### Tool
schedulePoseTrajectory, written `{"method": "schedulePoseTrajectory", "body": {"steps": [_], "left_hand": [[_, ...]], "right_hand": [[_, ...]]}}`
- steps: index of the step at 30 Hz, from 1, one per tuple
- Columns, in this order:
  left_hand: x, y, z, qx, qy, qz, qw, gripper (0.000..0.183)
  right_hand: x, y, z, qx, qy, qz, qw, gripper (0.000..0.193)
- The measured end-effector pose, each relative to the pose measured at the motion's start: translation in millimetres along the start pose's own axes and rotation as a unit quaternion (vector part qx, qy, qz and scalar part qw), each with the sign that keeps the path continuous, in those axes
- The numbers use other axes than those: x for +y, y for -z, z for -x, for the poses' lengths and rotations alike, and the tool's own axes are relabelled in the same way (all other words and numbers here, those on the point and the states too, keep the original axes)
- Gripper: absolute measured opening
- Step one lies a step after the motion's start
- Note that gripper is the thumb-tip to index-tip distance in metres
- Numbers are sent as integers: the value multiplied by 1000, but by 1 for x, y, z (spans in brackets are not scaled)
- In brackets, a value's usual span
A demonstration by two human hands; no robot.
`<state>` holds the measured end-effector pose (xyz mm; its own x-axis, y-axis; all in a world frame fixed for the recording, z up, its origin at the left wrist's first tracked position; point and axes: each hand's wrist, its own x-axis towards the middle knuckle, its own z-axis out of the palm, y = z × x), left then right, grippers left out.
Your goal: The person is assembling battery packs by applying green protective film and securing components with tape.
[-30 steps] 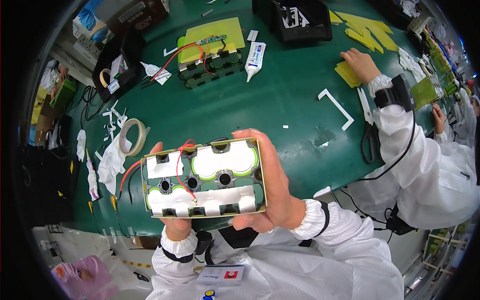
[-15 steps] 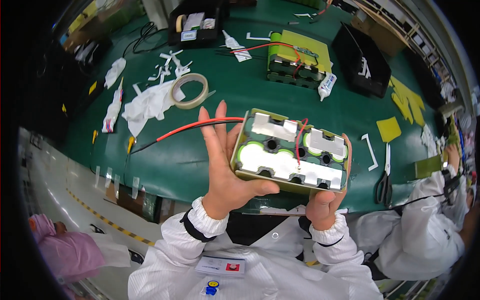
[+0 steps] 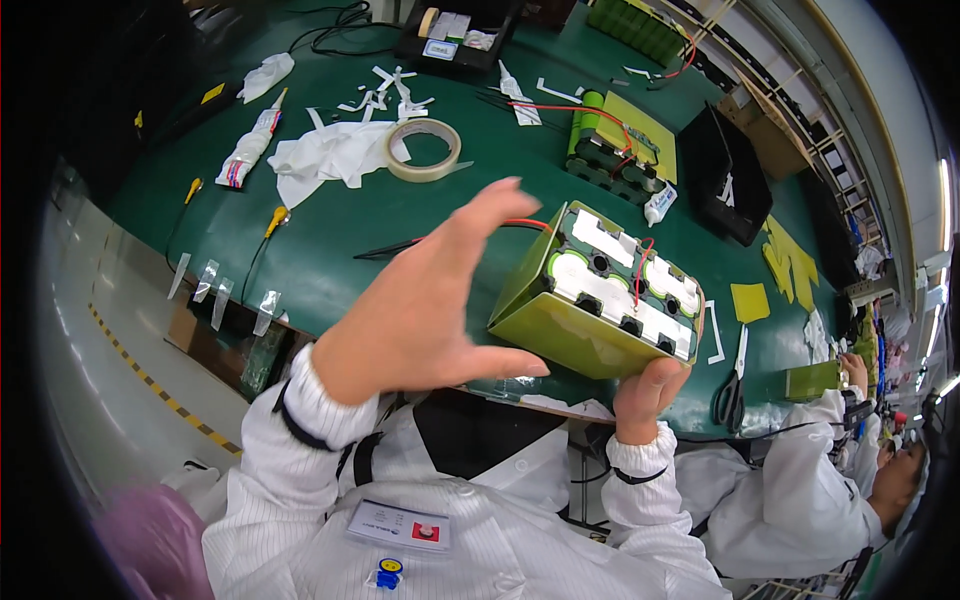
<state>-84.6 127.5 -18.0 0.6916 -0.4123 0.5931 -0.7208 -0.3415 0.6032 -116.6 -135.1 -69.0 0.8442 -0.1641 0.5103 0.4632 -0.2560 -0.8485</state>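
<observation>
A battery pack (image 3: 590, 325) stands at the table's front edge, wrapped in yellow-green board, with silvery strips joining the cells on its upper face. A short red wire crosses that face; longer red and black leads run out to the left, partly behind my left hand. My left hand (image 3: 430, 305) is apart from the pack, its thumb and fingers spread wide with nothing between them. At the pack's near right corner my right hand (image 3: 650, 395) grips it, thumb on the near side. The other right fingers are mostly hidden behind the pack.
Beyond lie a roll of tape (image 3: 423, 150), crumpled white paper (image 3: 325, 162), a glue tube (image 3: 250, 150) and another battery pack (image 3: 610, 160). Scissors (image 3: 735, 385) and a black bin (image 3: 720, 185) are at the right. A co-worker (image 3: 790, 490) sits at the right.
My left hand has let go of the pack and moved left, fingers spread. The pack has tilted, showing more of its near side. My right hand keeps hold. The whole view has shifted.
</observation>
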Motion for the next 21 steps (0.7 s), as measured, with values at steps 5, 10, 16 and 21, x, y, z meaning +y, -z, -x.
{"method": "schedulePoseTrajectory", "body": {"steps": [5,10,16,21], "left_hand": [[-13,-25,-29,-25,-37,90,995,130],[-21,-51,-29,-19,1,183,983,103],[-29,-59,-31,26,-81,188,978,71],[-29,-55,-29,11,-62,196,979,72]], "right_hand": [[13,8,-1,2,44,-18,999,102],[8,4,-4,-12,33,-30,999,102],[9,1,-1,-17,20,-27,999,100],[1,-3,0,29,38,-19,999,84]]}}
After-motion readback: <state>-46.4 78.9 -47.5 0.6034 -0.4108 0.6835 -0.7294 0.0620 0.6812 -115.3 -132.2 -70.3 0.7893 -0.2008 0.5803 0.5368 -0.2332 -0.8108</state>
